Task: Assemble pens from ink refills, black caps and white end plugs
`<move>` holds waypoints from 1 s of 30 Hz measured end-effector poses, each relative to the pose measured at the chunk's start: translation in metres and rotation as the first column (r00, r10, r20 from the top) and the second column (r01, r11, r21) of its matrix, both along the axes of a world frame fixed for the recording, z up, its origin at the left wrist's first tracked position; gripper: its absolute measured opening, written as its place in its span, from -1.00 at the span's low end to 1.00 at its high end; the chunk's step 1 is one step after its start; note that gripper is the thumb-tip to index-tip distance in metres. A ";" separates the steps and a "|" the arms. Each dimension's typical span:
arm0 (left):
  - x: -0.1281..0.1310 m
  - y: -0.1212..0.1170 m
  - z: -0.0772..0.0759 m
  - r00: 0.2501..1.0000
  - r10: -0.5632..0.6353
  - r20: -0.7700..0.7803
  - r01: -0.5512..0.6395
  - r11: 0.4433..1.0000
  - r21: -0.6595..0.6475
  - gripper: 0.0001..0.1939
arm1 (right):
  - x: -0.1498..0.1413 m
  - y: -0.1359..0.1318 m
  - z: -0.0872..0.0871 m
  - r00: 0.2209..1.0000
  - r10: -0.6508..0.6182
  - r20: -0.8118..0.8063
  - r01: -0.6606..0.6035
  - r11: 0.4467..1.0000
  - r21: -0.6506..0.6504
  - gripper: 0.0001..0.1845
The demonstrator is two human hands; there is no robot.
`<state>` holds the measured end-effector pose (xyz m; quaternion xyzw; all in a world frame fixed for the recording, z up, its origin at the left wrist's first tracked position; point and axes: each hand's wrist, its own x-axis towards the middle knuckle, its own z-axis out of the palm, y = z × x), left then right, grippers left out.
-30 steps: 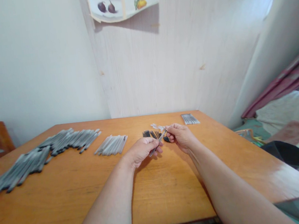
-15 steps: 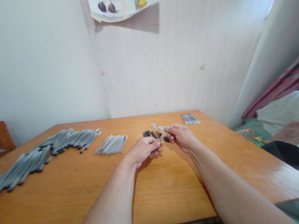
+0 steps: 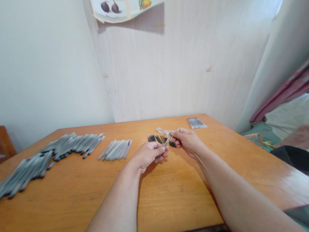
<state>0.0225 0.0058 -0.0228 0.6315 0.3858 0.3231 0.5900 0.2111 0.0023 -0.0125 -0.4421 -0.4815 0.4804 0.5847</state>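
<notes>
My left hand (image 3: 153, 155) pinches a slim pen (image 3: 168, 141) with a clear barrel, its lower end sticking out under the fingers. At the pen's upper end my right hand (image 3: 184, 141) is closed, thumb against forefinger; the fingers cover whatever small part is there. Just behind my hands lie several thin black refills (image 3: 152, 138), some small clear pieces (image 3: 160, 130) and a little cluster of black pieces (image 3: 172, 143), partly hidden by the right hand. Left of my left hand is a row of clear pen barrels (image 3: 116, 150).
Large heaps of grey pens with black ends (image 3: 32, 171) spread over the left of the wooden table (image 3: 170, 203). A neat row of pens (image 3: 197, 122) lies at the back right. Beyond the right edge stands a black bin (image 3: 295, 159); a wooden chair (image 3: 2, 140) is at left.
Both hands stay almost in place, still holding the pen between them. Only a very slight shift of the fingers shows; the pens and pieces on the table have not moved.
</notes>
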 end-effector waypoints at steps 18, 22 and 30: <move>-0.008 0.014 0.002 0.894 0.358 0.271 -0.335 0.934 -0.127 -0.75 | 0.062 0.040 -0.033 0.642 -0.573 0.510 0.599 0.790 0.133 -0.66; -0.008 0.013 0.004 0.887 0.371 0.276 -0.350 0.928 -0.125 -0.74 | 0.063 0.041 -0.040 0.444 -0.410 0.797 0.535 0.835 0.131 -0.52; -0.008 0.016 -0.002 0.890 0.367 0.272 -0.349 0.930 -0.113 -0.70 | 0.053 0.037 -0.044 0.249 -0.178 0.952 0.394 0.917 0.068 -0.44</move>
